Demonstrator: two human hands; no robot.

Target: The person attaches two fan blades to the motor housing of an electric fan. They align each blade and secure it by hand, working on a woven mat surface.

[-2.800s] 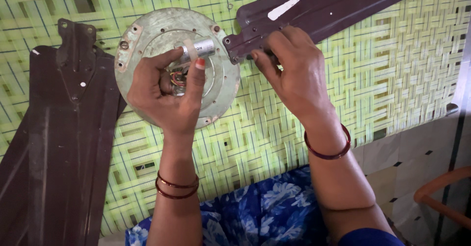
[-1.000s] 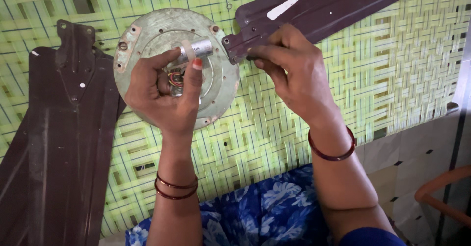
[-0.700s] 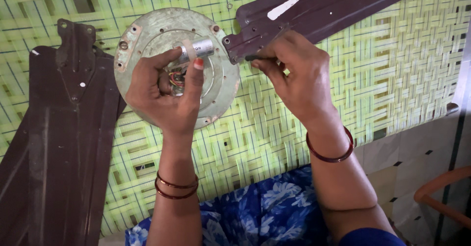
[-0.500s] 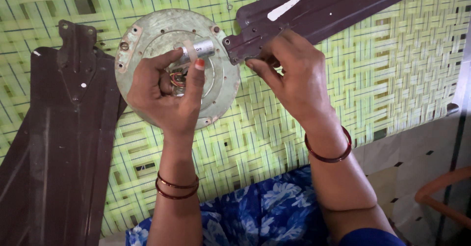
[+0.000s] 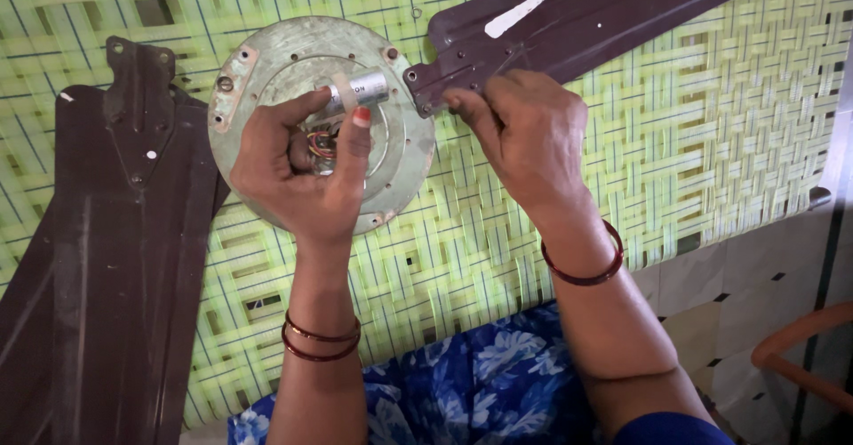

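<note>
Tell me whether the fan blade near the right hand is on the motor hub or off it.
On, it seems. The blade's bracket overlaps the round hub's rim, and the right hand grips it there. Whether screws hold it: cannot tell.

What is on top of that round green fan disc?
On the round green disc lies a small silver cylinder beside coloured wires. The left hand covers the middle, hiding what lies beneath it.

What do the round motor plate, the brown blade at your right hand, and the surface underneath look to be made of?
Motor plate: likely metal, pale green paint worn and dull, screw holes.
Brown blade: probably painted sheet metal, glossy, with a chipped white patch.
Woven surface: seemingly plastic strapping, shiny green strips interlaced.
</note>
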